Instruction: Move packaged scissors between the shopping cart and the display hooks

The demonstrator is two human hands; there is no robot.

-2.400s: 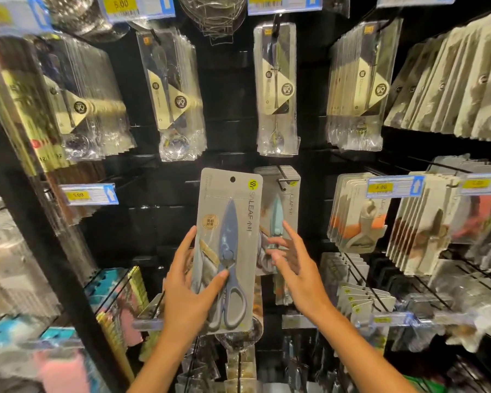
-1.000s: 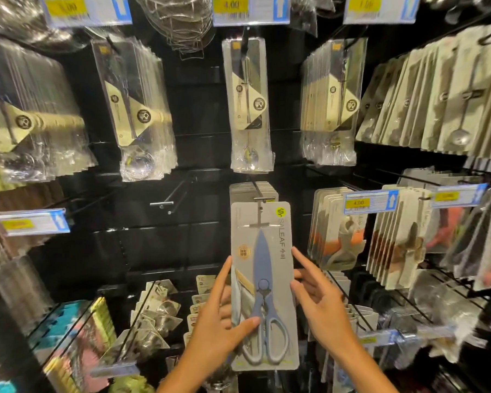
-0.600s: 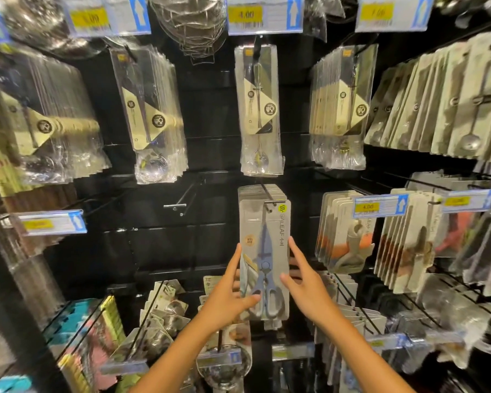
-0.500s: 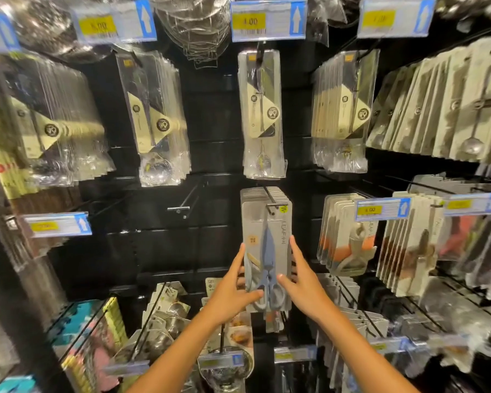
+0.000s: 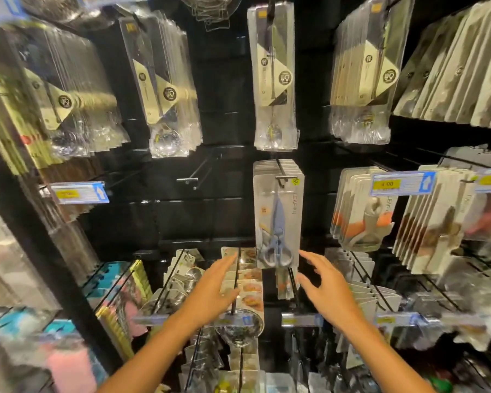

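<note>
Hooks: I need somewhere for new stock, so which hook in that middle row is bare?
The bare hook, left of the scissors pack. Nothing hangs on it; the scissors hook and those to its right carry stacked packs.

- We count two hands: left hand (image 5: 214, 290), right hand (image 5: 325, 287).
- One bare hook (image 5: 194, 173).
- One stack of scissors packs (image 5: 278, 214); number unclear.

We are seeing bright overhead light glaring off the clear plastic packets (image 5: 167, 89) against a dark back panel (image 5: 224, 217); motion blur is smearing the left and right edges, and wide-angle distortion is bending the rows outward.
</note>
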